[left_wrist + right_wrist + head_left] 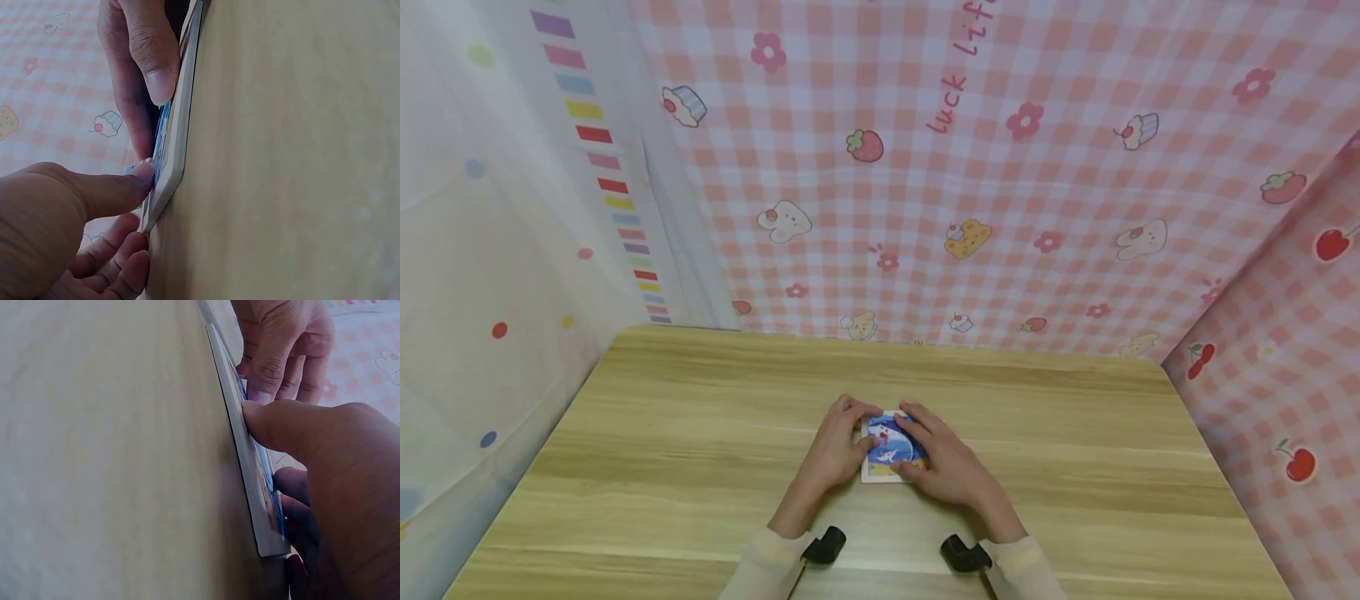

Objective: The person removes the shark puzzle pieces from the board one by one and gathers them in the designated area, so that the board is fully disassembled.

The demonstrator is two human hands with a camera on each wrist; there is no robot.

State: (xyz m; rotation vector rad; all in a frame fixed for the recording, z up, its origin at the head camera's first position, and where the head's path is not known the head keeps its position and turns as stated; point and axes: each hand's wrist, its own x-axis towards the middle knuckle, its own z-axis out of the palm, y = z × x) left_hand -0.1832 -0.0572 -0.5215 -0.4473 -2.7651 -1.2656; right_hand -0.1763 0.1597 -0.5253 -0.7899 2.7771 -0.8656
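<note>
A small flat picture board (889, 454) with a white border and a blue sea scene, including a white-bellied sea animal, lies on the wooden table. My left hand (837, 446) holds its left side, the thumb on the picture and the other fingers curled at the edge. From the right, my right hand (947, 460) grips the board, thumb near the front border and fingers over the picture and far side. In the left wrist view the board (181, 125) appears edge-on between both hands. The right hand hides the picture's right part.
The wood-grain table (662, 467) extends around the hands. Behind it hangs a pink checked curtain (910, 200), with a white dotted cloth (497, 250) at left and another checked cloth (1270, 400) at right. Black wrist mounts (825, 546) sit at both sleeves.
</note>
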